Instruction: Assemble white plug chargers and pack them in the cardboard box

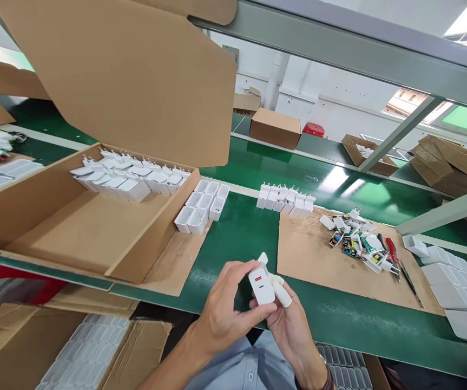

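A white USB charger (262, 288) with a red port and a dark slot is held over the near edge of the bench, its port face turned up toward me. My left hand (223, 306) is closed on it, index finger at the top and thumb along the lower edge. My right hand (292, 322) grips its right side, white finger cots (281, 292) covering some fingertips. A small white piece (263, 258) sticks up at the charger's far end; whether it is attached I cannot tell. Beyond my hands stand rows of white plug chargers (285, 200).
An open carton (139, 260) with several chargers stands left, beside empty white housings (203, 203). On the right, a cardboard sheet (310, 254) bears circuit parts (359, 238), red-handled pliers (391, 249) and tweezers (410, 283). More housings (456, 287) line the right edge.
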